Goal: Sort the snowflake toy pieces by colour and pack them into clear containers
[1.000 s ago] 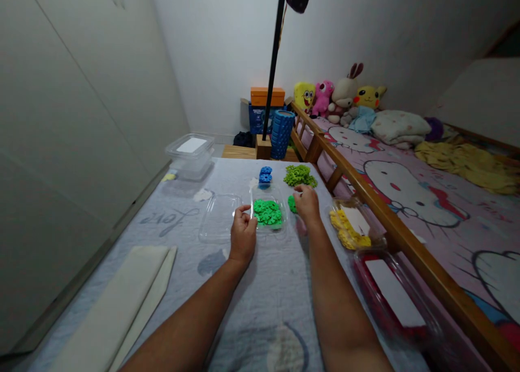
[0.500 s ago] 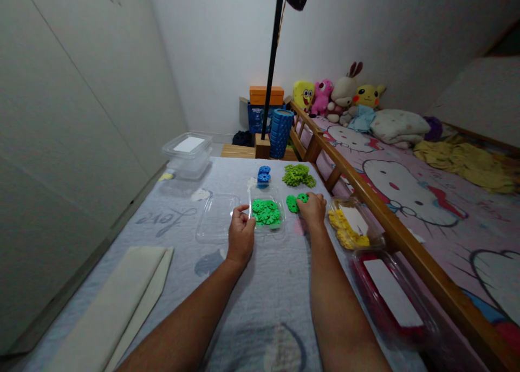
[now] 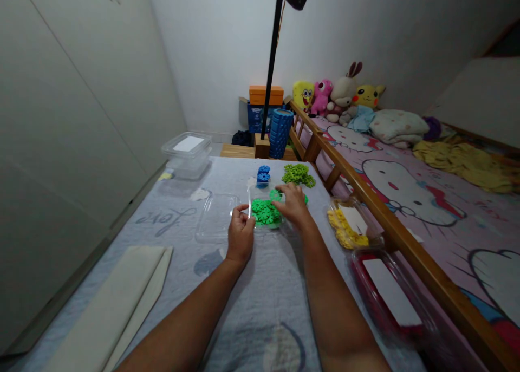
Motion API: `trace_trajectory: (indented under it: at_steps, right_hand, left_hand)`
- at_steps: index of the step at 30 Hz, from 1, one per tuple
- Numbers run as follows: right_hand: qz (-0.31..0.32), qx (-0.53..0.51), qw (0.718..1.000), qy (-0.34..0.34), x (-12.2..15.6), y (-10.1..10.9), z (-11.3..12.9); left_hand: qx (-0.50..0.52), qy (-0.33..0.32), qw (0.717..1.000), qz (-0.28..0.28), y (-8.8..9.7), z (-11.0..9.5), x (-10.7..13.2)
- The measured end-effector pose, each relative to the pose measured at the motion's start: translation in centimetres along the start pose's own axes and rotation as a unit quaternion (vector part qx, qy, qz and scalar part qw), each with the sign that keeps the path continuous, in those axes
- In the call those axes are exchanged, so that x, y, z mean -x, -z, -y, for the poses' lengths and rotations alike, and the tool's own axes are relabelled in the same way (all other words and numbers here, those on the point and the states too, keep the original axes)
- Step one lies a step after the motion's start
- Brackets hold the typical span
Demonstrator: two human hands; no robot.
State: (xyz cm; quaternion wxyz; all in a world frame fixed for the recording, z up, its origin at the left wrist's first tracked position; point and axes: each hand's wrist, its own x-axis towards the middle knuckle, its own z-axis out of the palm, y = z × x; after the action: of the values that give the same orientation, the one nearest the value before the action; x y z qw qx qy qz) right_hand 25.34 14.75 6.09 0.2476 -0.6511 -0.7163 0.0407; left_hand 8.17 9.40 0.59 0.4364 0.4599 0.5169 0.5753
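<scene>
A small clear box (image 3: 254, 190) full of green plastic discs (image 3: 263, 211) sits on the grey sheet in front of me. My left hand (image 3: 240, 235) grips the box's near left corner, fingers curled on its rim. My right hand (image 3: 293, 203) hovers over the box's right side, fingers bent around green discs. A few green discs (image 3: 305, 200) lie just right of it. Behind the box are a small stack of blue discs (image 3: 263, 175) and a heap of light green discs (image 3: 299, 175).
An empty clear lid (image 3: 216, 216) lies left of the box. A box of yellow discs (image 3: 349, 226) and a red box (image 3: 388, 296) sit along the wooden bed rail (image 3: 390, 220) on the right. Stacked clear boxes (image 3: 187, 154) stand far left; a folded cream cloth (image 3: 122, 301) lies near left.
My right hand moved left from the loose green discs beside the box to over the box, carrying discs. My left hand stayed on the box's corner.
</scene>
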Motion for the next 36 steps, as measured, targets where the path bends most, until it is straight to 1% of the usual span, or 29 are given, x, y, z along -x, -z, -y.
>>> trace_trajectory:
  at_steps: [2, 4, 6, 8, 10, 13, 16, 18, 21, 24, 28, 32, 36]
  right_hand:
    - [0.01, 0.017, 1.0, 0.005, 0.4, -0.5, 1.2]
    - [0.014, 0.015, 1.0, 0.007, 0.5, -0.9, 1.5]
    - [0.007, -0.002, 1.0, 0.007, 0.3, -1.1, 0.8]
    - [-0.011, -0.017, 1.0, -0.002, -0.2, -1.0, -0.6]
    - [-0.04, -0.011, 0.999, -0.036, -0.5, -0.7, -2.5]
    - [-0.079, 0.034, 0.988, -0.131, -0.3, -0.5, -5.1]
    - [-0.078, 0.078, 0.971, -0.211, 0.3, -0.7, -6.7]
    - [-0.059, 0.091, 0.967, -0.232, 0.6, -1.0, -7.3]
    - [-0.034, 0.098, 0.966, -0.237, 0.6, -1.3, -7.7]
    - [-0.032, 0.101, 0.966, -0.236, 0.4, -1.4, -7.9]
    - [-0.05, 0.094, 0.966, -0.234, 0.4, -1.5, -7.8]
    - [-0.084, 0.079, 0.968, -0.223, 0.6, -1.4, -7.6]
    - [-0.11, 0.03, 0.971, -0.21, 0.4, -0.8, -7.4]
  left_hand:
    - [-0.001, -0.002, 1.0, 0.001, 0.0, 0.0, 0.0]
    - [0.0, -0.001, 1.0, 0.003, 0.0, -0.1, 0.0]
    - [0.001, 0.002, 1.0, 0.004, 0.0, -0.2, 0.1]
    - [0.001, 0.006, 1.0, 0.001, 0.0, -0.3, 0.1]
    - [0.002, 0.008, 1.0, -0.003, 0.0, -0.3, 0.1]
    - [0.005, 0.003, 1.0, -0.006, 0.0, -0.4, 0.1]
    - [0.005, 0.002, 1.0, -0.007, 0.0, -0.4, 0.1]
    - [0.005, 0.005, 1.0, -0.006, 0.0, -0.5, 0.1]
    - [0.003, 0.008, 1.0, -0.002, 0.0, -0.6, 0.1]
    - [-0.003, 0.011, 1.0, -0.002, 0.0, -0.6, 0.1]
    - [-0.006, 0.013, 1.0, -0.004, 0.0, -0.5, 0.1]
    - [-0.005, 0.016, 1.0, -0.004, 0.0, -0.4, 0.1]
    - [-0.002, 0.013, 1.0, -0.004, 0.0, -0.3, 0.1]
